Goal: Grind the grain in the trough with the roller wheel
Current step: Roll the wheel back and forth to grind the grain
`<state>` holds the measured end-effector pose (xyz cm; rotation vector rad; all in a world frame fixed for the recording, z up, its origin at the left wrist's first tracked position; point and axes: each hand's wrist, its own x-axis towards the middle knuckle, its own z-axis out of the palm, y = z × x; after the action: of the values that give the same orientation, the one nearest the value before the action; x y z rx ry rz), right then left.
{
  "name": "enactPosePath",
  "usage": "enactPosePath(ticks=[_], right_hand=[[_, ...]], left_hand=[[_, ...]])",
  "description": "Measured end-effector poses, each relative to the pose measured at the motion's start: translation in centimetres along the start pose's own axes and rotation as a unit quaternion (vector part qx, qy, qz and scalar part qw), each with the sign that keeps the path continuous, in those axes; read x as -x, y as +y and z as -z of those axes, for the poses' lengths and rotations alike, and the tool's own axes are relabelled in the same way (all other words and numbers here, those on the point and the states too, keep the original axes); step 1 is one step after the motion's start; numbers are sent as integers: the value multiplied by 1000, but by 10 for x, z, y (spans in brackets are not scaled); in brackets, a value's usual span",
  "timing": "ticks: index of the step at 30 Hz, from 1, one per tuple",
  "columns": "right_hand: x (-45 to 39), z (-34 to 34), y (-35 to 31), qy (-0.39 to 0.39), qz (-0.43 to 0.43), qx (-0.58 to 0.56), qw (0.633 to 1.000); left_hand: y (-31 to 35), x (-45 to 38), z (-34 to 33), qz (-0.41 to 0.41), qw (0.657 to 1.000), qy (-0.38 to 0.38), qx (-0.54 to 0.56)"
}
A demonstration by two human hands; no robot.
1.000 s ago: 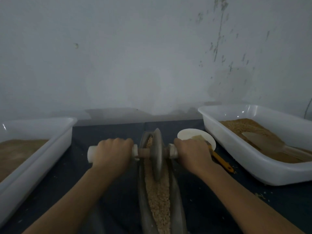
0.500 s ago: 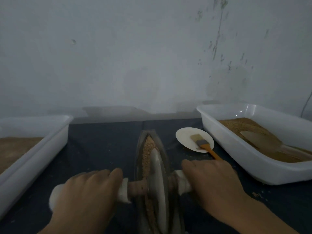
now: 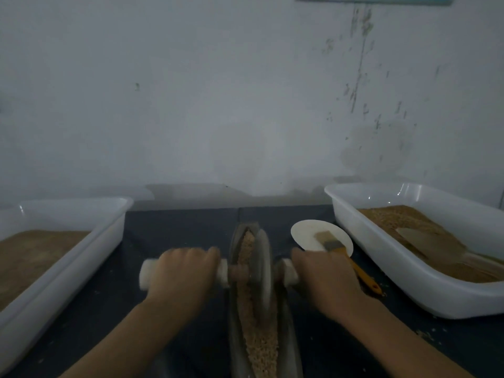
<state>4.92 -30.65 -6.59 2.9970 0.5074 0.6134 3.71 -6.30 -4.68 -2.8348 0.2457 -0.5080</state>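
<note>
A long dark boat-shaped trough (image 3: 289,334) runs away from me down the middle of the dark table, filled with pale tan grain (image 3: 260,342). A grey roller wheel (image 3: 262,271) stands upright in the trough near its far end, on a wooden axle with white handle ends. My left hand (image 3: 183,271) grips the left handle and my right hand (image 3: 324,279) grips the right handle. Both hands are motion-blurred.
A white tub (image 3: 447,298) at the right holds brown meal and a flat wooden scoop (image 3: 433,242). Another white tub (image 3: 65,264) of brown meal is at the left. A white dish (image 3: 305,231) with an orange-handled brush (image 3: 347,255) sits behind my right hand. A grey wall stands behind.
The wheel was pulled towards me along the trough half a second ago and has now rolled back to the far end, with both hands still on the handles.
</note>
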Motion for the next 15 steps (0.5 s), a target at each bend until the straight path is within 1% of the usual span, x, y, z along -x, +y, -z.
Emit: enactPosePath(ticks=[1, 4, 6, 9, 12, 15], right_hand=[[14, 8, -4, 4, 20, 3, 1000], [43, 36, -17, 66, 77, 36, 994], [47, 40, -19, 82, 71, 50, 993], [33, 28, -17, 60, 66, 51, 995], [0, 11, -12, 42, 55, 84, 994], [-40, -2, -3, 60, 35, 91, 993]], left_hand=[[1, 17, 1, 4, 1000, -15, 17], [-4, 54, 11, 14, 993, -73, 92], [-5, 62, 15, 17, 992, -84, 94], [-4, 49, 7, 18, 996, -55, 67], [-7, 12, -17, 35, 997, -14, 60], [-10, -25, -30, 55, 996, 20, 65]])
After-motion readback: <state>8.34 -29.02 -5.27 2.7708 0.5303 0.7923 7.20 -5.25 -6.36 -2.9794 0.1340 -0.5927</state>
